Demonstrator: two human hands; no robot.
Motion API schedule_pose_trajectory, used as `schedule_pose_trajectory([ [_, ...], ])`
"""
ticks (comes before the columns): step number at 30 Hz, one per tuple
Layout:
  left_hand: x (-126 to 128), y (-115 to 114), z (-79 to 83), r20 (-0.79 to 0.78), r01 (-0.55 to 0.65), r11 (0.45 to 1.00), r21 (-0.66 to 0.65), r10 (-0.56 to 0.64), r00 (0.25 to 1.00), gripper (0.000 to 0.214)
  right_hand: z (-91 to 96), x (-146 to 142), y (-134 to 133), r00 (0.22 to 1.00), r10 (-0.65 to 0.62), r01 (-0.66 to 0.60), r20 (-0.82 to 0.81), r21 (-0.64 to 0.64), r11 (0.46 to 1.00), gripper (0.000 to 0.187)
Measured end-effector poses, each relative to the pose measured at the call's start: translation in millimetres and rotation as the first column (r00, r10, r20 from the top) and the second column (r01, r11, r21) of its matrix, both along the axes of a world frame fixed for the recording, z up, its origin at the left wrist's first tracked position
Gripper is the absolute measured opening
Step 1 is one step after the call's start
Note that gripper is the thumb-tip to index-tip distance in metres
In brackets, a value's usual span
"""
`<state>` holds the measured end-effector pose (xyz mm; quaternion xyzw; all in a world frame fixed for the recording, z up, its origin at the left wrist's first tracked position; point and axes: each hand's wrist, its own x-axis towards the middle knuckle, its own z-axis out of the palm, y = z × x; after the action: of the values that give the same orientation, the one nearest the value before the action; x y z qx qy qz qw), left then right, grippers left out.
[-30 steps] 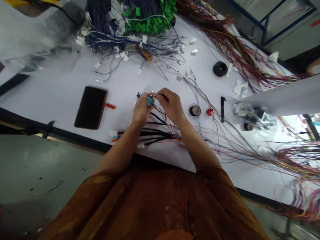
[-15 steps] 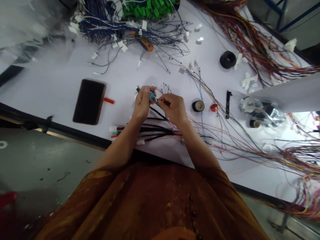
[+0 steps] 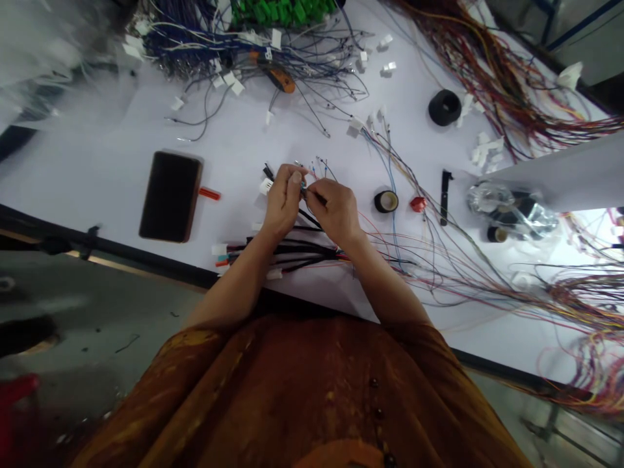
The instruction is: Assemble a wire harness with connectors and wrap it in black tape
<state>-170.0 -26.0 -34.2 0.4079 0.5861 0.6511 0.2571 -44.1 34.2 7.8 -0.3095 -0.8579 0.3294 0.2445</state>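
My left hand (image 3: pixel 283 203) is closed around a small teal-blue connector (image 3: pixel 303 186), most of it hidden by the fingers and thumb. Pressed up to it from the right, my right hand (image 3: pixel 337 207) pinches what looks like a thin wire; its tip is hidden between the fingers. A white connector (image 3: pixel 266 187) and black sleeve ends stick out left of my left hand. Under both forearms runs a bundle of black-sleeved wires (image 3: pixel 297 249) with white and orange connectors at its left end. Thin wires with bare terminals (image 3: pixel 319 164) lie just beyond the fingertips.
A phone (image 3: pixel 170 197) and a small orange-red piece (image 3: pixel 210 194) lie to the left. Rightward are tape rolls (image 3: pixel 386 201), a red cap-like piece (image 3: pixel 418 204) and a black strip (image 3: pixel 445 198). Orange-black cutters (image 3: pixel 277 75), blue wires and green connectors (image 3: pixel 283 12) fill the back.
My left hand's fingers have closed further over the teal connector, so less of it shows. The right hand has shifted slightly toward it. A dark blurred shape has appeared on the floor at left.
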Motion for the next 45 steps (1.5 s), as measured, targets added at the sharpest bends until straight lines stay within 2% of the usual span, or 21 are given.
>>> schedule_pose_trajectory([
  [4,2.0,-0.7,-2.2,-0.017,0.016,1.0,-0.022,-0.016,1.0,0.054,0.7,3.9,-5.2,0.998,-0.033,0.03,0.061,0.044,0.999,0.026],
  [7,3.6,0.2,-3.3,0.112,0.085,0.993,-0.079,-0.076,0.991,0.055,4.8,7.2,-7.9,0.985,-0.056,0.034,0.163,0.132,0.991,0.028],
  [10,6.2,0.9,-3.3,0.223,0.133,0.984,-0.115,-0.105,0.969,0.056,6.8,9.0,-7.3,0.984,-0.006,-0.017,0.18,0.124,0.992,0.028],
  [12,8.2,0.8,-3.2,0.179,0.115,0.986,-0.119,-0.092,0.98,0.055,5.4,9.0,-6.3,0.984,-0.004,-0.013,0.177,0.095,0.995,0.027],
  [15,10.3,1.0,-4.6,0.099,0.111,0.987,-0.114,-0.1,0.99,0.053,0.0,8.3,-6.1,0.977,-0.071,0.055,0.203,0.081,0.995,0.026],
  [17,10.2,1.9,-6.8,0.166,0.135,0.984,-0.119,-0.114,0.979,0.054,-4.6,8.3,-6.2,0.983,-0.076,0.067,0.168,0.061,0.996,0.025],
  [20,8.4,3.6,-9.7,0.335,0.147,0.981,-0.125,-0.098,0.937,0.054,-10.1,9.8,-5.3,0.999,-0.028,0.027,0.017,0.01,1.0,0.025],
  [23,7.1,4.3,-10.1,0.389,0.15,0.98,-0.132,-0.087,0.917,0.051,-12.8,11.4,-3.8,0.994,-0.013,0.01,-0.108,-0.028,1.0,0.025],
  [27,7.2,3.7,-8.0,0.351,0.148,0.978,-0.144,-0.09,0.932,0.051,-13.9,11.4,-3.3,0.993,-0.019,0.013,-0.118,-0.053,0.998,0.025],
  [34,7.5,2.8,-6.3,0.197,0.143,0.981,-0.131,-0.116,0.974,0.053,-13.0,11.8,-2.4,0.998,-0.021,0.021,0.062,0.005,1.0,0.026],
  [37,7.6,2.3,-5.0,0.207,0.163,0.977,-0.136,-0.133,0.969,0.054,-12.1,15.4,-0.1,1.0,-0.026,0.025,-0.004,-0.043,0.999,0.016],
  [45,8.7,3.6,-7.3,0.173,0.167,0.976,-0.143,-0.141,0.975,0.053,-19.2,15.2,2.1,0.991,-0.04,0.029,-0.126,-0.085,0.996,0.02],
])
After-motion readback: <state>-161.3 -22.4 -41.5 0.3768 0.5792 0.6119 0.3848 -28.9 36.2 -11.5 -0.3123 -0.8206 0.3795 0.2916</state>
